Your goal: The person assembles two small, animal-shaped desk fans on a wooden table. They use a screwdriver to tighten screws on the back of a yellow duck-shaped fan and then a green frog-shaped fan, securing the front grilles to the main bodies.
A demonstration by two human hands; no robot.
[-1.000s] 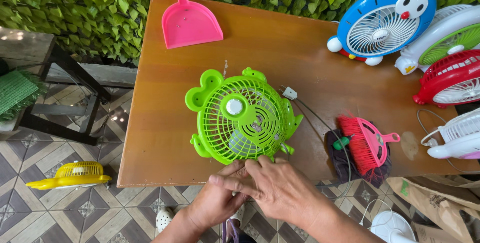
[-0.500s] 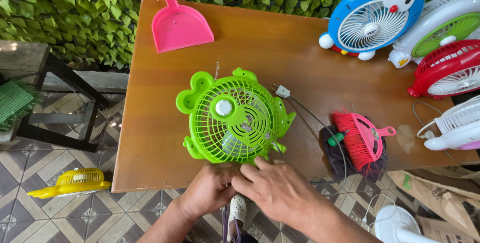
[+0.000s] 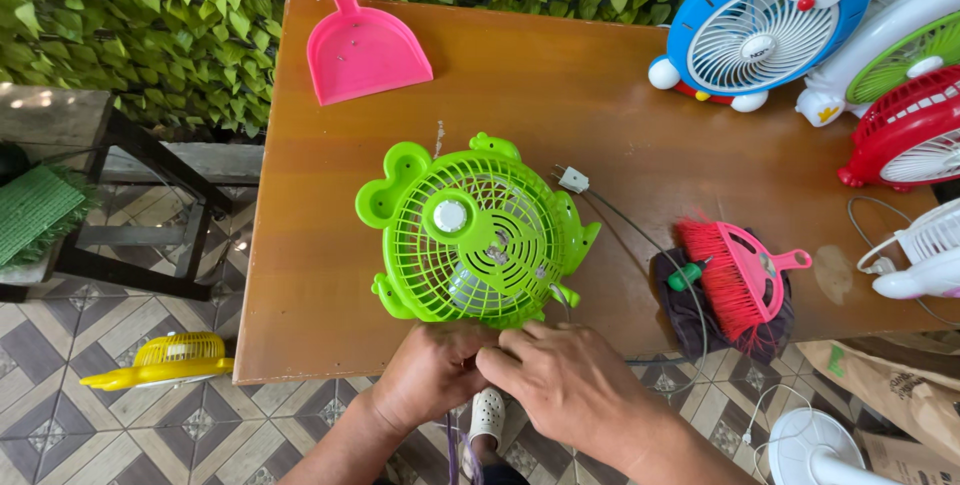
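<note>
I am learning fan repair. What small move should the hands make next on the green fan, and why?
Probably steady the green fan before working further: both hands, left hand and right hand, meet at its near rim, which lies close to the table edge.

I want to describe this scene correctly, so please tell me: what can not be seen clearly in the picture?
- Head view: the fingertips of the left hand and right hand meet at the green fan's near edge; what they pinch is hidden.
- The red fan and green-and-white fan are cut by the right edge.
- The screwdriver tip is hidden under the pink brush.
</note>
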